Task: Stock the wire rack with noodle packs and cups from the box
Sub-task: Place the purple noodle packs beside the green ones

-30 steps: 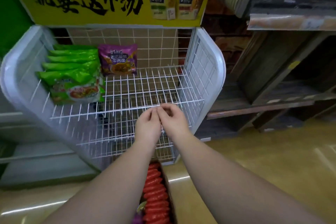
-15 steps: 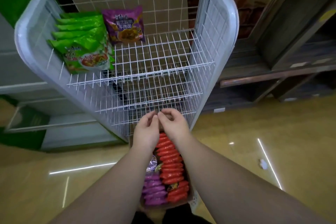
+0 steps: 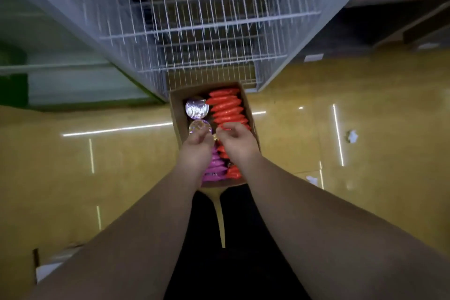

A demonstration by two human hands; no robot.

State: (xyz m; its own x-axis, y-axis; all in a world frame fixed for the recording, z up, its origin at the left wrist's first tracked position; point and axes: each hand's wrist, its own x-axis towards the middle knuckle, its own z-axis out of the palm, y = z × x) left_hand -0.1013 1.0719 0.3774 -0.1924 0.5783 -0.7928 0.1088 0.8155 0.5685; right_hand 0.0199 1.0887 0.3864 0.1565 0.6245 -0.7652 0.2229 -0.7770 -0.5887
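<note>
- Reaching down from the near edge of the view, both forearms converge over the box (image 3: 175,114), a cardboard carton on the yellow floor (image 3: 73,165).
- Left hand (image 3: 196,151): grip loosely curled above the purple packs (image 3: 214,169); nothing visibly held.
- Right hand (image 3: 239,140): fingers half curled over the red packs (image 3: 226,109); whether the fingertips already touch a pack cannot be told.
- Stock location: red packs stand on edge in one row along the right side of the box; purple packs fill the near left; two foil-lidded cups (image 3: 197,109) sit at the far left.
- Destination: the wire rack (image 3: 207,19) stands just beyond the box, its lower shelves bare in this view.
- Risk, judged: packs are tightly rowed, so pulling one may drag neighbours out onto the floor.
- Risk, judged: glossy film may slip from a shallow pinch.
- Risk, judged: a pack or cup set badly on the wire may tip or catch between the bars.
</note>
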